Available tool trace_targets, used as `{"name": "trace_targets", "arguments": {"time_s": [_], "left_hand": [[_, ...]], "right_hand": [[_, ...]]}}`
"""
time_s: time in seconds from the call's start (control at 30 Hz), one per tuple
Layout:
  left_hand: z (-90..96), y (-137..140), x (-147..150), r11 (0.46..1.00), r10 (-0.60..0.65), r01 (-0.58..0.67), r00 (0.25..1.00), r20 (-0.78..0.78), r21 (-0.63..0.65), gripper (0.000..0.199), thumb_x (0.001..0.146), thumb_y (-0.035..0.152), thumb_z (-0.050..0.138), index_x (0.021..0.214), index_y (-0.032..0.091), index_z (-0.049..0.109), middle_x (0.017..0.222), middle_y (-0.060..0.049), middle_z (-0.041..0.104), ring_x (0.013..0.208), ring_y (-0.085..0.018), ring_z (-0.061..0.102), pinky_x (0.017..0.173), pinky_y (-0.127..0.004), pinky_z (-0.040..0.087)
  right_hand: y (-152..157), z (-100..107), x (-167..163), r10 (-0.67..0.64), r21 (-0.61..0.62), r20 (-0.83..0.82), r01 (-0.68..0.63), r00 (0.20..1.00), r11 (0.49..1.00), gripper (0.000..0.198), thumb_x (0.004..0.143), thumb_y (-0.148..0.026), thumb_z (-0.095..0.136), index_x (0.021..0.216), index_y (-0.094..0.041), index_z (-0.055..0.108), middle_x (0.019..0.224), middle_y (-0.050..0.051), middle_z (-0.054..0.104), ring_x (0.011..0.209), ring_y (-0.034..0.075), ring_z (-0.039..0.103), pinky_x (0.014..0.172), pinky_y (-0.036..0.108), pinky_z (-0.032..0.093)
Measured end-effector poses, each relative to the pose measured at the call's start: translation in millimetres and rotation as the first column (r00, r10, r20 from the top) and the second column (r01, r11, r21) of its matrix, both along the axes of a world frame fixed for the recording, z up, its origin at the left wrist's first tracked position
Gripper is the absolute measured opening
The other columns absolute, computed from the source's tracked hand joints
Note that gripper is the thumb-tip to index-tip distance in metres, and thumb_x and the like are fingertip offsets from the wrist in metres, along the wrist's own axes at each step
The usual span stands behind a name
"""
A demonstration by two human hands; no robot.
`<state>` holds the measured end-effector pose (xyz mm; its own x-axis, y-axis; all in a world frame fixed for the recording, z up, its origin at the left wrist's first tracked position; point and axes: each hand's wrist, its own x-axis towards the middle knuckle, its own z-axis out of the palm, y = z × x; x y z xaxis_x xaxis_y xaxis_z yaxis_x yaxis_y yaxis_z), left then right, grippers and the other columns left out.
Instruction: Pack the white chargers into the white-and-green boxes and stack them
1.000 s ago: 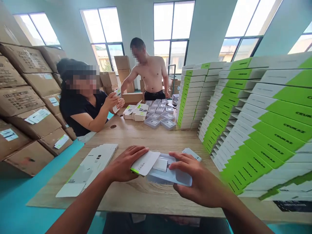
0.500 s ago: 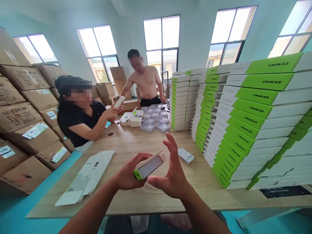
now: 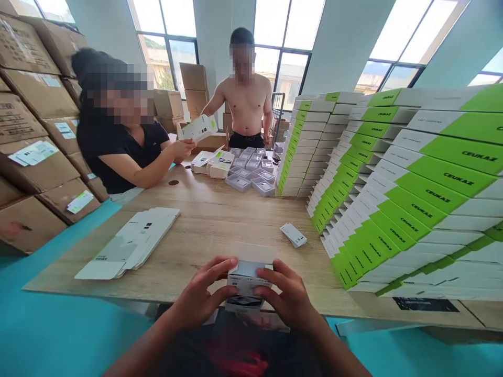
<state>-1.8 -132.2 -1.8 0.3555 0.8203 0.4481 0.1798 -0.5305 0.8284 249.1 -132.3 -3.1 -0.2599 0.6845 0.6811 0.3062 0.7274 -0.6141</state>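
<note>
A small white carton (image 3: 247,285) with dark print is held between my two hands over the table's front edge. Its end faces up, and a pale flap (image 3: 253,252) stands out on the far side. My left hand (image 3: 208,288) grips the left side, fingers above and thumb on the printed face. On the right side my right hand (image 3: 285,290) grips it the same way, fingertips on the upper end. Whatever the carton contains is hidden. Beyond it to the right lies a small pile of white cards (image 3: 293,235) on the table.
Flattened cartons (image 3: 133,243) lie at left on the wooden table (image 3: 220,225). Tall stacks of green-and-white boxes (image 3: 408,209) fill the right side. Clear plastic trays (image 3: 251,173) sit at the back. One co-worker (image 3: 126,141) holds a carton; another person (image 3: 245,104) stands behind.
My right hand has closed from an open pose onto the carton. The carton has turned upright and come nearer to me. The view has tilted down, and the seated co-worker's carton has opened out.
</note>
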Motion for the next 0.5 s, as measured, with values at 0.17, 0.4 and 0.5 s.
{"name": "trace_targets", "arguments": {"time_s": [0.17,0.4,0.5], "left_hand": [[17.2,3,-20,0.986,0.012,0.026,0.974,-0.224,0.162,0.033,0.097,0.024,0.064,0.13,0.028,0.062,0.126,-0.008,0.067,0.11,-0.021,0.07,0.095,-0.028,0.058],[20.1,-4,-19,0.933,0.168,-0.047,0.933,-0.317,0.357,0.032,0.1,0.017,0.055,0.13,0.027,0.062,0.131,-0.01,0.065,0.112,-0.021,0.07,0.092,-0.026,0.058],[21.3,-8,-12,0.91,0.198,-0.108,0.961,-0.192,0.401,0.026,0.099,0.011,0.054,0.12,0.025,0.063,0.128,-0.011,0.067,0.115,-0.021,0.069,0.095,-0.029,0.057]], "right_hand": [[4,21,-6,0.114,-0.118,0.02,-0.111,0.993,0.987,0.023,0.094,-0.027,0.07,0.116,-0.029,0.074,0.095,0.005,0.069,0.083,0.017,0.068,0.069,0.027,0.057],[-1,20,-8,0.1,-0.149,0.049,-0.092,0.994,0.985,0.019,0.094,-0.024,0.068,0.111,-0.029,0.074,0.126,0.01,0.064,0.111,0.025,0.067,0.088,0.039,0.059],[-5,15,-7,-0.002,0.079,0.111,-0.007,0.994,0.997,0.031,0.092,-0.014,0.065,0.116,-0.033,0.067,0.129,0.009,0.064,0.119,0.028,0.063,0.097,0.05,0.056]]}}
